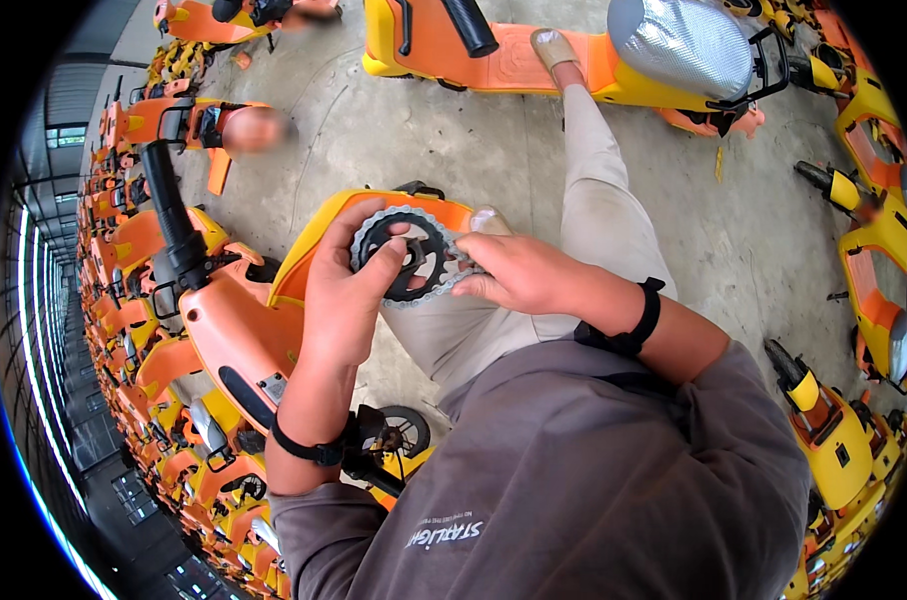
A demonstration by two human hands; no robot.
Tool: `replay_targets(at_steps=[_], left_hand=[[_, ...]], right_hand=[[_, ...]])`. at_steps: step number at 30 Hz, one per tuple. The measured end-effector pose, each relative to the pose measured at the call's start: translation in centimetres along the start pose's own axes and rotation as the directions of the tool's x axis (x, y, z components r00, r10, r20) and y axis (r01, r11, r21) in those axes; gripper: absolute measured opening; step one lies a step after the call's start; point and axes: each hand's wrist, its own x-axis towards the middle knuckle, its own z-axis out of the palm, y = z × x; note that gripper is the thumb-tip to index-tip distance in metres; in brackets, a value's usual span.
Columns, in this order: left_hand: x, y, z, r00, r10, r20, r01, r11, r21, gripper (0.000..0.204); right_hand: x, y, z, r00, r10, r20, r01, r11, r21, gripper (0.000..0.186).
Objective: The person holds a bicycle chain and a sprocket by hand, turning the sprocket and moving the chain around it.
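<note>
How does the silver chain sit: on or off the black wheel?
On: the silver chain curves around the black wheel; the right hand hides part.

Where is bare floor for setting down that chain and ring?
Bare concrete floor lies right of the outstretched leg, between upper scooter and right-hand scooters, and left of it, beyond the near scooter. Crowded: the far left, packed with scooters, and around the ring, between left hand and right hand.
</note>
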Motion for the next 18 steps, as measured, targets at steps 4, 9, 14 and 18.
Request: replay_targets(at_steps=[4,9,14,18], left_hand=[[0.0,0.3,0.4,0.999,-0.032,-0.010,0.032,0.999,0.021,0.047],[0.2,0.5,0.5,0.991,-0.110,0.076,0.110,0.994,0.008,0.050],[0.1,0.5,0.2,0.977,-0.190,0.101,0.197,0.979,-0.058,0.051],[0.3,0.5,0.0,0.973,-0.202,0.113,0.209,0.977,-0.048,0.052]], right_hand=[[0.2,1.0,-0.1,0.998,-0.066,0.001,0.065,0.997,-0.045,0.039],[0.4,1.7,-1.0,0.985,-0.137,0.109,0.154,0.973,-0.170,0.031],[1.0,3.3,-0.6,0.959,-0.262,0.111,0.279,0.942,-0.186,0.029],[1.2,4.0,-0.2,0.950,-0.293,0.104,0.304,0.946,-0.111,0.029]])
